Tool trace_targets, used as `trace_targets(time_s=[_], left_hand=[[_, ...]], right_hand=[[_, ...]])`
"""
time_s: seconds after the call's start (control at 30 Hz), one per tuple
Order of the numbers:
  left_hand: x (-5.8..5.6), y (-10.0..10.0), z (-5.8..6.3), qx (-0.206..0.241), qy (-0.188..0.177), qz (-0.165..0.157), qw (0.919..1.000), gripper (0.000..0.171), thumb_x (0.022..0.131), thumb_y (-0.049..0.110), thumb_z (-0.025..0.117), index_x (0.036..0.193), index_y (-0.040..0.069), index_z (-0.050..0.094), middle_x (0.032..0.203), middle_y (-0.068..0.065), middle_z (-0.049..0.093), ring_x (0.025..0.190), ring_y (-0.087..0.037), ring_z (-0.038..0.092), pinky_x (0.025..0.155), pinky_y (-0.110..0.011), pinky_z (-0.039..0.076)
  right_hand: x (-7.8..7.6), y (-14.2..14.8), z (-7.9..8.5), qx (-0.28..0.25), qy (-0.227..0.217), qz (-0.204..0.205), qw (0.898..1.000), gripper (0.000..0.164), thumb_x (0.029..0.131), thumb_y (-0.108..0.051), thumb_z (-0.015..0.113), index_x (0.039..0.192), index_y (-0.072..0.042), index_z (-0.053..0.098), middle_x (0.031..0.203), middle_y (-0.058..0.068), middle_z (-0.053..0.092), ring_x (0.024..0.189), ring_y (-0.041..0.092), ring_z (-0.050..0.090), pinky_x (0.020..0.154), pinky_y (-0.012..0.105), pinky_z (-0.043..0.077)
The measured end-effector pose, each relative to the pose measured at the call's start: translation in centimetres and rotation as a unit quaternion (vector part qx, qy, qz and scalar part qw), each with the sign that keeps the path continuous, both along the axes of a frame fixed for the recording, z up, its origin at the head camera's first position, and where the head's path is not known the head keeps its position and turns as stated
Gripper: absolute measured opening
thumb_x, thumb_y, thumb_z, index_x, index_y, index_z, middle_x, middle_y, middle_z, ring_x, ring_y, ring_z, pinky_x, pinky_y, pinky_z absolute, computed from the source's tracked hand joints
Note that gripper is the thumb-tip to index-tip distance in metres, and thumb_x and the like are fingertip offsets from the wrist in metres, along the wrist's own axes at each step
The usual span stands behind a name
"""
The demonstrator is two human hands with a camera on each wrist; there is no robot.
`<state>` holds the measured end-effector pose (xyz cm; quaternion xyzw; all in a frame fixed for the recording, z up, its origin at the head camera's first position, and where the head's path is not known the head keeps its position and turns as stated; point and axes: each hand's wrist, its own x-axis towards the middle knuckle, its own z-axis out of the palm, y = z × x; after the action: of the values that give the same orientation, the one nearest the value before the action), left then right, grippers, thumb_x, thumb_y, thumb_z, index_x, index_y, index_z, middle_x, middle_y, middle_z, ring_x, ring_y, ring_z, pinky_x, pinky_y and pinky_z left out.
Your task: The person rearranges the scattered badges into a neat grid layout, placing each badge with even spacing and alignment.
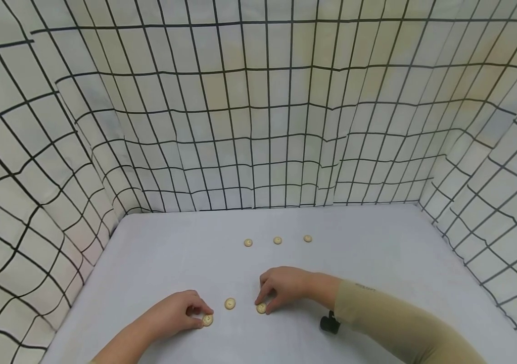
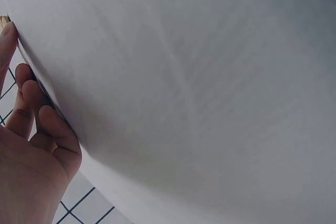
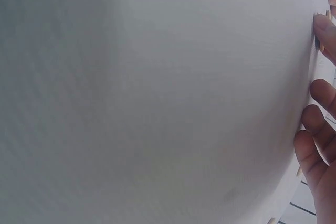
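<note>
Round, pale wooden buttons with holes lie on the white table. In the head view my left hand [image 1: 174, 314] pinches the leftmost near button [image 1: 207, 320] by its edge, thumb and forefinger curled to it. To the right, my right hand [image 1: 285, 285] holds another button [image 1: 262, 308] between thumb and fingertips, low at the tabletop. A third button [image 1: 229, 303] lies flat between the two hands, touched by neither. The left wrist view catches only an edge of a button [image 2: 4, 21] by the thumb, with the other fingers curled below.
Farther back, three more buttons sit in a row: a left one [image 1: 248, 242], a middle one [image 1: 278, 240] and a right one [image 1: 308, 238]. White cloth walls with a black grid [image 1: 258, 116] enclose the white tabletop [image 1: 376, 253]. A small black device [image 1: 330, 323] hangs beneath the right wrist.
</note>
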<state>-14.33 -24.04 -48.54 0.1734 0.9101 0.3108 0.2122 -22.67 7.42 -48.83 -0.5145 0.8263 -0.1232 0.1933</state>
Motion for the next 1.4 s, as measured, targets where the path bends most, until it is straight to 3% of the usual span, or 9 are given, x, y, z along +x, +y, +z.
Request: trace_targets(time_s=[0.43, 0.83, 1.1, 1.4], left_hand=[[0.0, 0.0, -0.2, -0.002, 0.008, -0.002, 1.0000, 0.019, 0.082, 0.024, 0.082, 0.099, 0.031, 0.077, 0.087, 0.014, 0.060, 0.075, -0.006, 0.048, 0.066, -0.025, 0.041], [0.0, -0.2, -0.4, -0.001, 0.006, -0.001, 1.0000, 0.019, 0.082, 0.026, 0.081, 0.099, 0.032, 0.077, 0.087, 0.015, 0.060, 0.075, -0.006, 0.048, 0.066, -0.026, 0.041], [0.0, -0.1, -0.1, -0.005, 0.007, 0.000, 1.0000, 0.019, 0.082, 0.025, 0.081, 0.099, 0.031, 0.077, 0.087, 0.015, 0.060, 0.076, -0.006, 0.048, 0.066, -0.025, 0.041], [0.1, -0.1, 0.0, -0.004, 0.011, -0.003, 0.9999, 0.020, 0.083, 0.024, 0.081, 0.101, 0.031, 0.077, 0.089, 0.015, 0.060, 0.076, -0.006, 0.048, 0.067, -0.025, 0.041]], right_hand=[[-0.4, 1.3, -0.2, -0.006, -0.012, -0.053, 0.999, 0.026, 0.082, -0.036, 0.082, 0.108, -0.033, 0.078, 0.087, -0.021, 0.056, 0.078, -0.001, 0.047, 0.071, 0.017, 0.040], [-2.2, 5.0, -0.4, -0.022, -0.014, -0.125, 0.992, 0.028, 0.081, -0.039, 0.082, 0.108, -0.033, 0.078, 0.085, -0.020, 0.055, 0.077, 0.002, 0.049, 0.070, 0.021, 0.042], [-4.0, 8.9, -0.5, -0.042, -0.009, -0.188, 0.981, 0.027, 0.081, -0.037, 0.082, 0.108, -0.032, 0.078, 0.083, -0.018, 0.056, 0.077, 0.005, 0.050, 0.069, 0.025, 0.043], [-5.9, 12.5, -0.9, -0.046, -0.026, -0.285, 0.957, 0.024, 0.082, -0.029, 0.082, 0.105, -0.030, 0.078, 0.082, -0.013, 0.059, 0.080, 0.011, 0.053, 0.072, 0.031, 0.046]])
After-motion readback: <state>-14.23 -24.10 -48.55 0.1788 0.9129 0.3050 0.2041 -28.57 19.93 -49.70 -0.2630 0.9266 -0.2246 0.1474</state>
